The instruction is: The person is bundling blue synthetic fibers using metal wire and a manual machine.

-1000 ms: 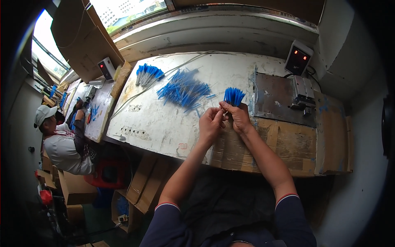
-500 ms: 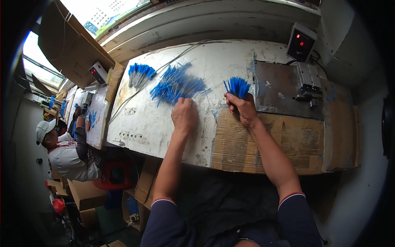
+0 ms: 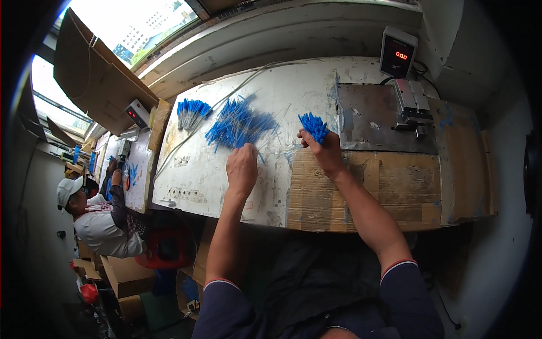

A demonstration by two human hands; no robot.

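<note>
— Holding a bunch of blue-tipped wires (image 3: 313, 126) fisted in my right hand (image 3: 326, 152), mid-frame; left hand (image 3: 241, 167) rests loosely open by the loose pile (image 3: 240, 124), gripping nothing.

— Risk?

— Strands could slip from the fist, or my left could scatter the pile across the worktop (image 3: 197, 175).

A long white workbench (image 3: 226, 181), scuffed and stained, runs beneath a window (image 3: 135, 28) bright with daylight. Brown cardboard (image 3: 389, 186) is taped over its right part, beside a grey metal plate (image 3: 372, 121). Cardboard flaps (image 3: 96, 85) shade the window on the left. Cardboard boxes (image 3: 124, 277) stand on the floor below
</note>
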